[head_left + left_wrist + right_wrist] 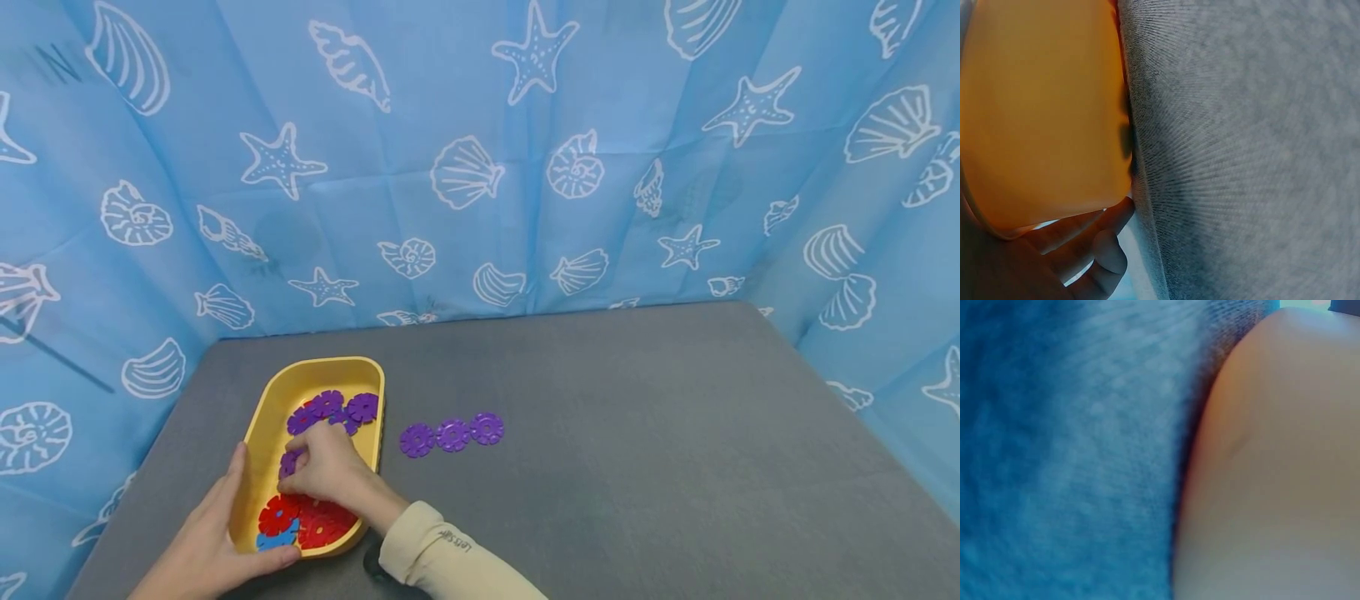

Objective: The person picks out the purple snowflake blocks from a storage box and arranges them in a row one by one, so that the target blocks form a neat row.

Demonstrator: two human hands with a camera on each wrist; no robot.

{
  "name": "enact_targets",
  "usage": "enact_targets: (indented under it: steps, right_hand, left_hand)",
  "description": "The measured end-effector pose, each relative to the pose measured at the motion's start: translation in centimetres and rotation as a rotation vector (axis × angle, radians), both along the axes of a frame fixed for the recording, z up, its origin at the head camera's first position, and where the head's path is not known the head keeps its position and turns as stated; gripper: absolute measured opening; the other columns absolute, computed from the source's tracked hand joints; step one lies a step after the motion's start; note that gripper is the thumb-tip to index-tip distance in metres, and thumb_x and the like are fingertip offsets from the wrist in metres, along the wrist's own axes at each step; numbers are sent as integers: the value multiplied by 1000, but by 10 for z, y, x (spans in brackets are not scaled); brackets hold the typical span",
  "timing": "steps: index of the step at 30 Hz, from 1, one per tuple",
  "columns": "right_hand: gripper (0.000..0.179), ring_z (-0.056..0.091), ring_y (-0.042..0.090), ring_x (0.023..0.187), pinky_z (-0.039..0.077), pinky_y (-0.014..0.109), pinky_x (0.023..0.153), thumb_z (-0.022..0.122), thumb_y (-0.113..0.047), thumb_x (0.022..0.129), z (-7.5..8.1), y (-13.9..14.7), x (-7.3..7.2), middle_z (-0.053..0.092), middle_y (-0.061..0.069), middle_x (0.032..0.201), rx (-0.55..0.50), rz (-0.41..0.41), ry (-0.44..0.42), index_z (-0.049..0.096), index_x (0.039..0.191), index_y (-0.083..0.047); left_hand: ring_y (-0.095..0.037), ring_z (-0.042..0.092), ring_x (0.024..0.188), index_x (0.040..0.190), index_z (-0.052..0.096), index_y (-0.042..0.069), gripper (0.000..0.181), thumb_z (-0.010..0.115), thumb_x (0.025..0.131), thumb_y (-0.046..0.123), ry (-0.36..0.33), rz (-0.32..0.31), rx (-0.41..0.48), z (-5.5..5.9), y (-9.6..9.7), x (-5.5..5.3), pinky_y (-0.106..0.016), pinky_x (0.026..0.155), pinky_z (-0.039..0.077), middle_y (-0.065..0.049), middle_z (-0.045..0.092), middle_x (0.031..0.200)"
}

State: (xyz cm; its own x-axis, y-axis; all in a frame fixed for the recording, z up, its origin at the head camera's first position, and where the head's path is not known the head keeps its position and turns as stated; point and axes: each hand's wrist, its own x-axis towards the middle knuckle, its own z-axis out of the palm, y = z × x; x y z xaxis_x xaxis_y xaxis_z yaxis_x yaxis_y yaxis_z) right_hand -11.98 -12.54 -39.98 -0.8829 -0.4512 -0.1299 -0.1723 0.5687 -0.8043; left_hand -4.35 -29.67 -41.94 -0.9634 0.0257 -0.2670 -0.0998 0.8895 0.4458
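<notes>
In the head view, a yellow tray (258,454) holds purple, red and blue notched plastic discs. My left hand (206,537) grips its near left corner, with the thumb along the near rim and the fingers against the left wall. The left wrist view shows these fingers (1094,240) beside the tray wall (1041,119). My right hand (330,467) reaches into the tray with bent fingers. Its thumb and a finger lie on either side of a purple disc (288,464); whether they pinch it is unclear. Red discs (277,514) lie near it. The right wrist view shows no fingers.
Right of the tray, three purple discs (453,435) lie joined in a row on the grey table (637,450). A blue seashell curtain (510,233) hangs behind the table and at both sides. A dark object (375,562) shows partly beneath the right sleeve (450,550).
</notes>
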Motion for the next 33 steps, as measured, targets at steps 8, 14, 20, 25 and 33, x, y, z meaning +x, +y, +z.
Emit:
enact_targets:
  steps: [8, 14, 20, 25, 33]
  right_hand:
    - [47, 52, 3, 45, 46, 15, 46, 88, -16, 81, 1, 3, 0, 57, -9, 53, -74, -5, -46, 74, 126, -18]
    - [46, 56, 1, 47, 49, 14, 48, 89, -15, 79, 0, 4, -3, 65, -8, 57, -99, 22, -58, 76, 122, -16]
    - [44, 59, 2, 48, 50, 16, 49, 89, -14, 78, 0, 5, -4, 66, -9, 57, -130, 26, -74, 77, 121, -15]
    - [43, 64, 2, 53, 52, 15, 53, 88, -15, 79, 0, 6, -4, 70, -8, 62, -183, 12, -121, 77, 120, -15]
    - [42, 66, -5, 59, 55, 14, 59, 88, -17, 80, 0, 6, -6, 77, -4, 73, -335, 18, -121, 77, 120, -13]
  left_hand:
    - [-49, 51, 122, 160, -19, 4, 137, 78, 80, 58, 39, -2, 23, -2, 0, 2, -56, 84, 61, -36, 31, 152]
    - [-48, 51, 123, 160, -21, 5, 138, 77, 80, 59, 7, 7, 26, -1, 0, 1, -52, 84, 62, -36, 30, 152]
    - [-44, 52, 122, 160, -23, 8, 139, 77, 79, 61, 3, 16, 33, 2, 1, 2, -48, 83, 63, -33, 31, 151]
    - [-44, 52, 123, 160, -24, 9, 139, 77, 79, 62, -10, 23, 37, 3, 2, 2, -47, 83, 64, -33, 31, 152]
    - [-48, 48, 127, 159, -25, 8, 142, 76, 78, 65, -51, 28, 27, 2, 2, 0, -48, 85, 63, -34, 25, 156]
